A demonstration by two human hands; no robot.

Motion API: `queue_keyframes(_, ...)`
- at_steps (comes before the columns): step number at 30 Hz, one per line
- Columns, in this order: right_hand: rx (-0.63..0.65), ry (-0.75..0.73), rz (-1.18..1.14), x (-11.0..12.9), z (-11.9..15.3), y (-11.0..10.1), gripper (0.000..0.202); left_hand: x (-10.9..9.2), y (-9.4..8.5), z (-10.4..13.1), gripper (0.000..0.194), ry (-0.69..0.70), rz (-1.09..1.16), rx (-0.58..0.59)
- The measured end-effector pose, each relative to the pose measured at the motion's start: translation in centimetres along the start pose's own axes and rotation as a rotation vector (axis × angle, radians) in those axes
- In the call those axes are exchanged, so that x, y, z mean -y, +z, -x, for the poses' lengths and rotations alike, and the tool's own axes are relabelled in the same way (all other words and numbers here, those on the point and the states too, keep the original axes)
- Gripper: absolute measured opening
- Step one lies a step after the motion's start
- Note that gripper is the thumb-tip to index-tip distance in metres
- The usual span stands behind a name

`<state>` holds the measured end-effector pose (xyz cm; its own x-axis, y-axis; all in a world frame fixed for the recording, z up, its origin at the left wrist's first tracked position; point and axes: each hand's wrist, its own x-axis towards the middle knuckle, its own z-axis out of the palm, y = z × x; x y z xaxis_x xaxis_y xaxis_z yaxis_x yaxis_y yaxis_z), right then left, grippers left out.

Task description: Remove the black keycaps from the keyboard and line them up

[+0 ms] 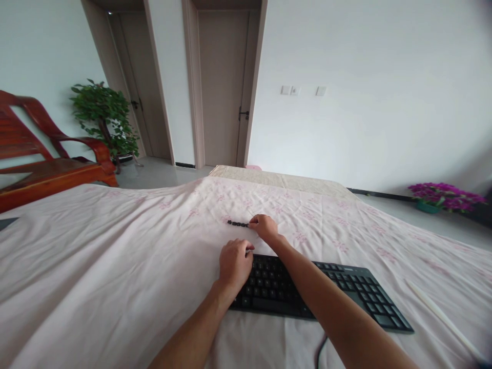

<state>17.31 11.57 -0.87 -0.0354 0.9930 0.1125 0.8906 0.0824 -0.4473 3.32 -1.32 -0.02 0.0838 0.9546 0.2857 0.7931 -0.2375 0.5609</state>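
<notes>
Looking like a home | showing a red-brown wooden seat (57,169) beside a leafy plant (102,115) | having two brown doors (221,87) along a white wall (346,133) | displaying purple flowers (446,196) | featuring a flower-patterned cloth (154,246) in front

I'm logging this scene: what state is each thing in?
Black plastic keyboard: flat, partly covered.
Small black keycap-like pieces: in a row.
Pale pink floral cloth: spread out, wrinkled.
Long pale strip: lying flat.
Brown middle door: appears shut.
Brown left door: appears shut.
Left hand: fingers curled, at keyboard's edge.
Right hand: fingers bent, at row's end.
</notes>
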Motion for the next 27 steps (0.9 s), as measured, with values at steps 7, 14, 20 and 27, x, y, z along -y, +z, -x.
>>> queue_keyframes(7, -0.022, -0.021, -0.064, 0.1, 0.8, -1.9, 0.027, -0.1, 0.0, 0.0, 0.013, 0.006, -0.02, -0.014)
queue_keyframes(14, -0.068, -0.176, -0.269, -0.3, 4.5, -6.8, 0.058, 0.0, 0.2, 0.2, 0.013, 0.033, -0.05, -0.014)
queue_keyframes(20, -0.114, -0.125, -0.523, -1.2, 10.1, -9.1, 0.05, -0.9, -0.3, 0.3, 0.018, 0.092, -0.079, 0.028)
queue_keyframes(27, -0.19, -0.038, -0.619, -1.5, 13.0, -7.3, 0.028, -2.1, -0.3, 0.0, 0.024, 0.086, -0.069, 0.119)
